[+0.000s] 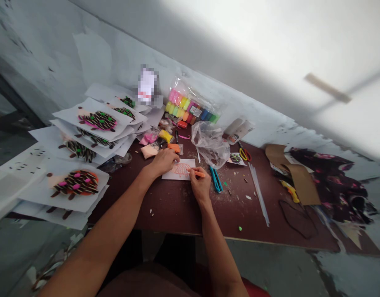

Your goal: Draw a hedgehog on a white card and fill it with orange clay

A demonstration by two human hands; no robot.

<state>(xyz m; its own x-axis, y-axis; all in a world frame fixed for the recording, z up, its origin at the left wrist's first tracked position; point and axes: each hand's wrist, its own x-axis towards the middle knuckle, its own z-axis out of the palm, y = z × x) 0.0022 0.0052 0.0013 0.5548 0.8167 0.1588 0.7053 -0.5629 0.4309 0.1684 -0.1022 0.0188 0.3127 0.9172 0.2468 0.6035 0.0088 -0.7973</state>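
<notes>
Work in hand: line drawing on 1 small white sheet, lying flat mid-table, between the hands. Right hand has its fingers pinched narrow around an orange pen, at the right side of the orange drawing. Can't tell if the tip touches paper. Left hand sits at the sheet's far left edge, fingers close together and bent, nothing visible in them; looks like it's steadying the sheet.

Progress: rounded body, rows of curved lines inside and small feet below are down. Flat lines only, no raised pieces on it. I'd call the linework well along; can't tell which strokes remain. Stacked hedgehog pictures at left carry dark strips and coloured dots. 1 small decorated card lies right of the plastic bag.

Text: white label on the far clay pack, too small to read. Reddish print on the clear container by the wall, illegible. Bright phone-like screen, pixelated. No brand readable.
</notes>
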